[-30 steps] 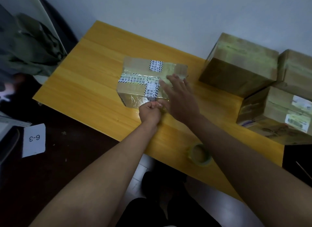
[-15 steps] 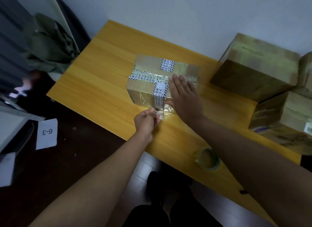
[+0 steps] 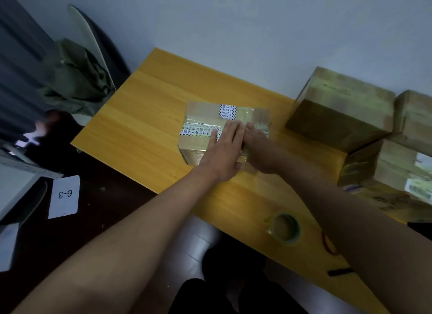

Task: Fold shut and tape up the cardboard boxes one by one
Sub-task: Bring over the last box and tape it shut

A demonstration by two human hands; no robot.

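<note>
A small cardboard box (image 3: 201, 117) lies closed in the middle of the yellow wooden table (image 3: 140, 117). It carries clear tape and white printed tape strips. My left hand (image 3: 223, 150) lies flat on the box's top near its front edge, fingers straight. My right hand (image 3: 259, 147) presses flat on the box beside it, fingers straight and touching the left hand. A roll of clear tape (image 3: 285, 228) sits on the table near the front edge, between my forearms.
Three taped cardboard boxes (image 3: 339, 108) are stacked at the table's right against the wall. A red loop (image 3: 327, 243) and a dark pen (image 3: 340, 272) lie near the front right edge. On the dark floor at left lies a paper marked 6-3 (image 3: 65, 197); green cloth (image 3: 72, 80) hangs behind.
My left hand let go of the tape end at the box's front and moved up, flat onto the top. My right hand slid slightly right on the box.
</note>
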